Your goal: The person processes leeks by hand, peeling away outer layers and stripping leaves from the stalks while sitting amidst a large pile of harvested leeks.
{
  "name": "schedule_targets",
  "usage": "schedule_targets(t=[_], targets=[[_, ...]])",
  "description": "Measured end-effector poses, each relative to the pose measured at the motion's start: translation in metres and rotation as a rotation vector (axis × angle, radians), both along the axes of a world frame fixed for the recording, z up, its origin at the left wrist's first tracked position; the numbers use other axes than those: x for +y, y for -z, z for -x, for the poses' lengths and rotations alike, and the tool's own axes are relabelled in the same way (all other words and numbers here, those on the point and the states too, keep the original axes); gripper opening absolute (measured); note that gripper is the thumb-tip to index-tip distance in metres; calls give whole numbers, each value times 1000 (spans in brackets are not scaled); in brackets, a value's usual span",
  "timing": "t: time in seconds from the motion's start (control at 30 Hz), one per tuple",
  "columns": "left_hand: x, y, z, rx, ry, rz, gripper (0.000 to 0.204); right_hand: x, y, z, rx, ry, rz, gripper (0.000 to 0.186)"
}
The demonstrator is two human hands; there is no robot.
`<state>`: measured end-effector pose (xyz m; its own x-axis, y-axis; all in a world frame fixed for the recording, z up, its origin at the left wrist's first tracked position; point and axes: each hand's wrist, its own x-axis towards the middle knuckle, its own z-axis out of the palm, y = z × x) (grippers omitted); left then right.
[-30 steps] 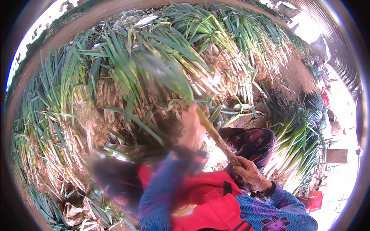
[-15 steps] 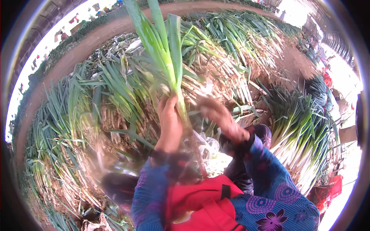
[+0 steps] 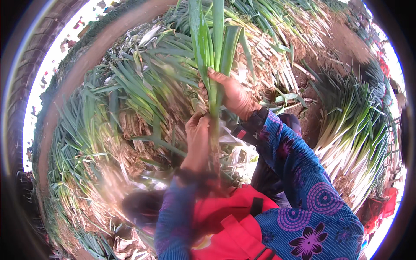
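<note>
A thick green leek (image 3: 218, 37) stands upright in front of me, its broad leaves pointing up and away. My right hand (image 3: 238, 97) is wrapped round it where the leaves join the stem, thumb across the front. Lower down, my left hand (image 3: 197, 136) is closed in a pinch close against the left side of the stem. What lies between its fingertips, if anything, is too small to make out. The leek's lower end is blurred, over my lap with its red apron (image 3: 242, 225).
Long rows of leeks (image 3: 82, 143) lie heaped on the left and ahead. A bundle with white stems (image 3: 346, 147) fans out on the right. Pale peeled leaves (image 3: 238, 158) lie between my knees. Bare brown soil (image 3: 346, 41) shows at the far right.
My right hand, blurred and apart from the leek before, has come left and closed round it. My left hand has released its wrap round the stem and now pinches lower down.
</note>
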<state>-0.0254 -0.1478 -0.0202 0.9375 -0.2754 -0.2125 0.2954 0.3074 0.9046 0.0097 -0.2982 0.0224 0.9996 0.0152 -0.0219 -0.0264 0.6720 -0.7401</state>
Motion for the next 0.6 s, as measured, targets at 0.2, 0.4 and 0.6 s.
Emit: schedule_targets(t=[0.2,0.4,0.6], targets=[[-13,28,-20,-429,-29,-479,15,-10,7,1,-26,60,-89,32],[18,88,-21,-336,12,-772,19,-52,-2,13,-151,89,-212,39],[178,165,-7,-376,29,-1328,26,-137,-3,30,-279,354,-62,38]])
